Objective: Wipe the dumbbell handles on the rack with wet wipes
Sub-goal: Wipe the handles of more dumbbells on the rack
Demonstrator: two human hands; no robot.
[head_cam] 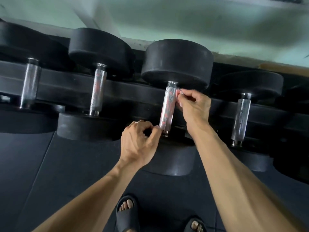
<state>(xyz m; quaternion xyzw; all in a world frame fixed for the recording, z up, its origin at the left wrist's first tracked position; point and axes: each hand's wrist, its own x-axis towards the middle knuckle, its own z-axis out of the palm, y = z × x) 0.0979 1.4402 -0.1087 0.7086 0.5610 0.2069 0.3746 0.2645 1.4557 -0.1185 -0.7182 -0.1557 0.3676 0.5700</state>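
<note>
Black round-headed dumbbells lie side by side on the dark rack (70, 91). The middle dumbbell's knurled steel handle (167, 113) carries reddish marks and looks covered by a thin whitish wet wipe (178, 92). My right hand (194, 106) pinches the wipe's upper edge beside the top of the handle, just under the far head (177, 62). At the handle's lower end my left hand (139, 144) has its fingers curled, with thumb and forefinger pinching the wipe there. The near head is partly hidden behind my left hand.
Other handles stand to the left (98, 91), far left (30, 84) and right (241, 118). A pale green wall (184, 19) runs behind the rack. Dark rubber floor (50, 173) lies below, with my feet in black sandals (127, 213).
</note>
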